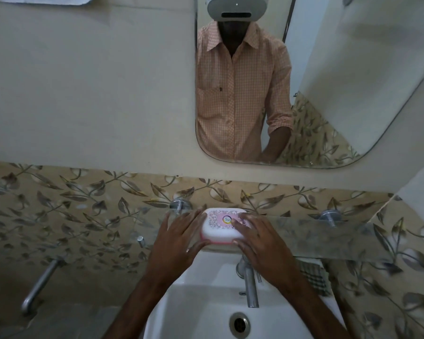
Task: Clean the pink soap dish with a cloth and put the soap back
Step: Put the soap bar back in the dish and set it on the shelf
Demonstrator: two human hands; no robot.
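A closed pink plastic soap dish with a white patterned lid sits on a clear glass shelf fixed to the leaf-patterned tiled wall, directly above the white ceramic basin. The left hand rests against the dish's left end, its fingers spread along that side and the thumb curled under the front lower edge. The right hand presses on the right end, fingers lying over the lid's right part and the thumb against the front corner, so the dish is cupped between both hands. A chrome tap stands on the basin beneath the right hand. A dark checked cloth lies at the basin's right edge, below the shelf. The soap itself cannot be seen. A rounded wall mirror hangs above.
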